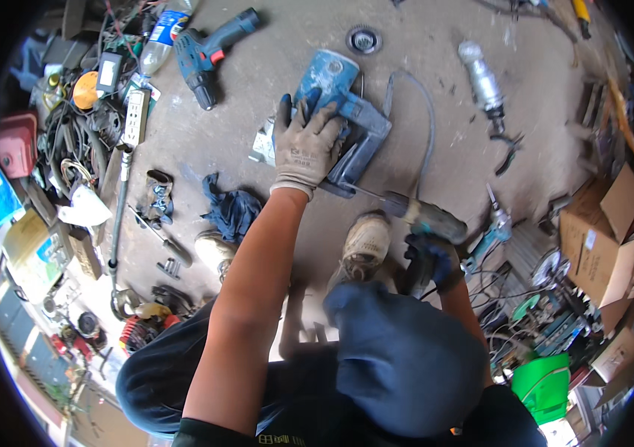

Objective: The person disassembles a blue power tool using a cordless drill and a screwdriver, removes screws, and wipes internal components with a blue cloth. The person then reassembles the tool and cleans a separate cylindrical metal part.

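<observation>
Blue saw (343,112) under left hand's (306,145) flat grip; right hand (430,262) grips drill (427,217), rag (231,208) nearby

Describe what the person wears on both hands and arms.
The left hand wears a grey knit work glove with dark blue fingertips, a ribbed cuff and a small printed mark on the back. The right hand wears a dark blue glove. Both forearms are bare; the dark sleeves end high on the arms.

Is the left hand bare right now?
No, the left hand wears a grey work glove and presses down on the blue power tool on the floor.
</observation>
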`<state>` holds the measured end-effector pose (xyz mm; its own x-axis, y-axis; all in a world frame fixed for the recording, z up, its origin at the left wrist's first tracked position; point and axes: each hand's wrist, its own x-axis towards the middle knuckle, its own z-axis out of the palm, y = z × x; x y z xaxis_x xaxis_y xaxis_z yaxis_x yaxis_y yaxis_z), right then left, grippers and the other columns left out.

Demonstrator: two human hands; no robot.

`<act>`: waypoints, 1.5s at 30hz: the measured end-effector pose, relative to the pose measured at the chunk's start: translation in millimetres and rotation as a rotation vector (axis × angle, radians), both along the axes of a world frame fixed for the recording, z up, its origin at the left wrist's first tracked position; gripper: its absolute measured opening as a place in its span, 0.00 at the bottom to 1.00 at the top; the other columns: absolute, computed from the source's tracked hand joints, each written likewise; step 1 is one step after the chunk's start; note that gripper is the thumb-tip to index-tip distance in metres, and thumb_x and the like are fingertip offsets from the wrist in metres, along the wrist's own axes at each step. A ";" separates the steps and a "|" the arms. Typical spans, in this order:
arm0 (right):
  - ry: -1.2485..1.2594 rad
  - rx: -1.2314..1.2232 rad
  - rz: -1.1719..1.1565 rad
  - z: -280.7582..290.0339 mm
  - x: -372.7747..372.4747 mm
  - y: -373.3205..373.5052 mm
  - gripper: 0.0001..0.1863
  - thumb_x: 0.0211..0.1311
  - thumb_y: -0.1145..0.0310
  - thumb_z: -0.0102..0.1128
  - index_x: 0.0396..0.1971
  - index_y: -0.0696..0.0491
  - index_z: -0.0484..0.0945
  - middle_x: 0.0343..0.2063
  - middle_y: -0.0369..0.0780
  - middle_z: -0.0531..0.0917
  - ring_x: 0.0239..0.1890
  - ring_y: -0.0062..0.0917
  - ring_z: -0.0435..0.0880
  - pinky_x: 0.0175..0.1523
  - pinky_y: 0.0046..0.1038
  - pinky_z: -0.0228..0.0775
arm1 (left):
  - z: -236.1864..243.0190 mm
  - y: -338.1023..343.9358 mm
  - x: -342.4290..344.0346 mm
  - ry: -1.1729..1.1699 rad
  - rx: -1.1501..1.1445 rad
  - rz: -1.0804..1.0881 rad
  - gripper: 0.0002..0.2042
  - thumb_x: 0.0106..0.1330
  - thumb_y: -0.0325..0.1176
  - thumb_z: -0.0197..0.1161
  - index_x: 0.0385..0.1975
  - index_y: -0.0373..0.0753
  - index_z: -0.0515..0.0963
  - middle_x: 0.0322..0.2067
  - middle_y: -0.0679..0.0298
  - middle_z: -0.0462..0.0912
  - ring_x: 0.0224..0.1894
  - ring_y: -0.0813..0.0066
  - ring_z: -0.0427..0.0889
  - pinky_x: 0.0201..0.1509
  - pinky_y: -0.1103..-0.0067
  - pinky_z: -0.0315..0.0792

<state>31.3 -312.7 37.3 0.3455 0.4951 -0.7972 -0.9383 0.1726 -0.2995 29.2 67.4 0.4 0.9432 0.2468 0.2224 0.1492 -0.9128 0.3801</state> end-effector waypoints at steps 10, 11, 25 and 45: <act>-0.139 -0.206 -0.439 -38.1 42.6 -58.1 0.18 0.65 0.53 0.63 0.47 0.48 0.76 0.42 0.37 0.83 0.43 0.30 0.82 0.53 0.37 0.76 | 6.1 0.5 5.6 0.021 -0.012 0.011 0.12 0.57 0.40 0.69 0.42 0.53 0.84 0.57 0.74 0.80 0.60 0.58 0.77 0.77 0.50 0.52; -0.263 -0.471 -0.091 -34.2 41.8 -66.8 0.18 0.65 0.53 0.64 0.47 0.49 0.77 0.41 0.38 0.84 0.42 0.31 0.84 0.51 0.37 0.77 | 6.0 -2.6 1.7 0.019 -0.012 0.014 0.12 0.55 0.39 0.70 0.40 0.53 0.85 0.56 0.72 0.81 0.60 0.57 0.78 0.76 0.50 0.53; -2.494 -0.229 1.587 -22.5 107.6 201.6 0.25 0.65 0.63 0.49 0.62 0.46 0.75 0.51 0.41 0.78 0.60 0.35 0.74 0.75 0.49 0.49 | 47.6 25.0 -10.3 -0.029 -0.920 0.185 0.11 0.67 0.27 0.59 0.46 0.37 0.84 0.55 0.59 0.83 0.61 0.65 0.78 0.72 0.65 0.61; -0.308 0.067 0.320 -31.2 129.0 251.0 0.19 0.65 0.60 0.70 0.44 0.62 0.82 0.33 0.36 0.87 0.32 0.16 0.82 0.37 0.21 0.75 | 35.4 18.5 -23.7 -0.082 -0.769 0.448 0.09 0.67 0.29 0.62 0.43 0.35 0.85 0.39 0.58 0.85 0.42 0.64 0.81 0.48 0.70 0.74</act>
